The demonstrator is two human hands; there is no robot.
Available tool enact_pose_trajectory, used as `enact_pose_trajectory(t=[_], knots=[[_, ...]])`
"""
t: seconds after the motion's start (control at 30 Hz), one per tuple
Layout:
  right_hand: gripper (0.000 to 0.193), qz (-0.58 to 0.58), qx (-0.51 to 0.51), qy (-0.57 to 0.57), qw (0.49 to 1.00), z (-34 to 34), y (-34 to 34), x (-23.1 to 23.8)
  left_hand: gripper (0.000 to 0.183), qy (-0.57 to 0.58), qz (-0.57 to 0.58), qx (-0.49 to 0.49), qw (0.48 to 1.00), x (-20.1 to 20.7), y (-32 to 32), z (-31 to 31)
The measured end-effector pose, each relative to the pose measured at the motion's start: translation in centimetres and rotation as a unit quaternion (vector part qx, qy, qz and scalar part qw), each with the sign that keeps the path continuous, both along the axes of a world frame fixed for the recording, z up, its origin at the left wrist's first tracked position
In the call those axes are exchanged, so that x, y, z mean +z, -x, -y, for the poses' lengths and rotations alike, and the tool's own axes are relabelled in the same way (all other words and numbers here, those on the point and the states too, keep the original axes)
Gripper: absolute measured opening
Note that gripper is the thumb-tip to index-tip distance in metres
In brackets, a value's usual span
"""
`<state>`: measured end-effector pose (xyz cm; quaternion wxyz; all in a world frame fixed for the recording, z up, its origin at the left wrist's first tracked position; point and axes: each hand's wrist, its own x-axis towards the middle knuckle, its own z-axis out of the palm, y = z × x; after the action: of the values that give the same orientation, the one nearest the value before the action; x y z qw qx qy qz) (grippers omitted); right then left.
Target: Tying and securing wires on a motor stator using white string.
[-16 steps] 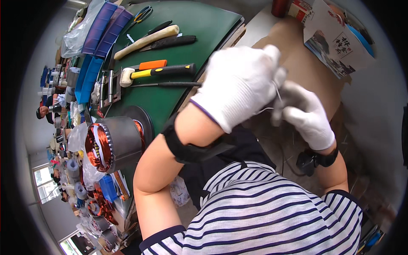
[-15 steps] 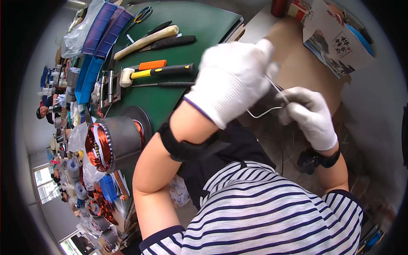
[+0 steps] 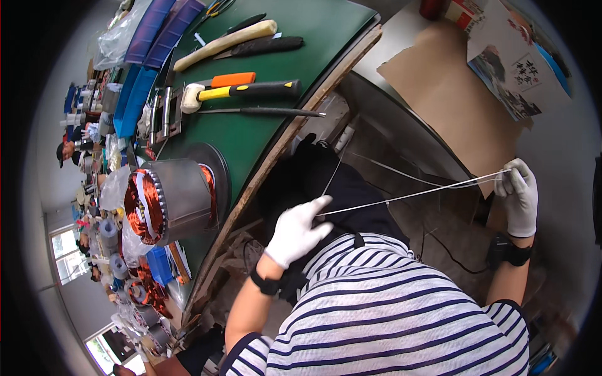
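Note:
Both of my hands wear white gloves. My left hand [image 3: 297, 230] sits low over my lap, pinching one end of a thin white string [image 3: 414, 195]. The string runs taut to my right hand [image 3: 518, 195], which is stretched out to the right and closed on its other end. A second strand runs from that hand back toward the bench edge. On the green bench to the left lies a motor stator [image 3: 168, 199] with copper windings, apart from both hands.
On the green mat [image 3: 263, 131] lie a yellow-handled mallet [image 3: 241, 91], a wooden handle [image 3: 226, 42], a thin rod [image 3: 263, 113] and blue trays [image 3: 153, 31]. A sheet of cardboard [image 3: 445, 100] and printed papers [image 3: 508, 69] lie at the right. More copper coils [image 3: 141, 282] crowd the lower left.
My hands were close together, high in view, holding the string. They have spread apart, the left down toward my lap and the right out to the side, pulling the string taut.

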<state>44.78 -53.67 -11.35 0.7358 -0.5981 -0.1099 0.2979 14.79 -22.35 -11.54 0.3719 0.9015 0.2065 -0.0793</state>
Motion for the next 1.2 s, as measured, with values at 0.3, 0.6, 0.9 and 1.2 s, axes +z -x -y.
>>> enact_pose_trajectory(t=[0.3,0.6,0.9,1.2], knots=[[0.016,-0.004,0.118,0.185,0.976,-11.0,1.4,0.4,0.061,-0.040,-0.517,0.159,0.840,-6.1,26.4,4.7],[0.022,0.030,0.134,0.307,0.942,-19.4,-1.9,0.1,0.058,-0.063,-0.549,-0.090,0.829,5.5,26.2,-11.6],[0.024,-0.038,0.156,0.386,0.908,-17.1,-0.7,-4.8,0.050,-0.129,-0.416,-0.195,0.879,7.5,23.2,-12.6],[0.024,0.008,0.044,0.385,0.922,-12.5,6.8,-19.0,0.038,0.029,-0.200,-0.192,0.960,4.8,3.6,-6.9]])
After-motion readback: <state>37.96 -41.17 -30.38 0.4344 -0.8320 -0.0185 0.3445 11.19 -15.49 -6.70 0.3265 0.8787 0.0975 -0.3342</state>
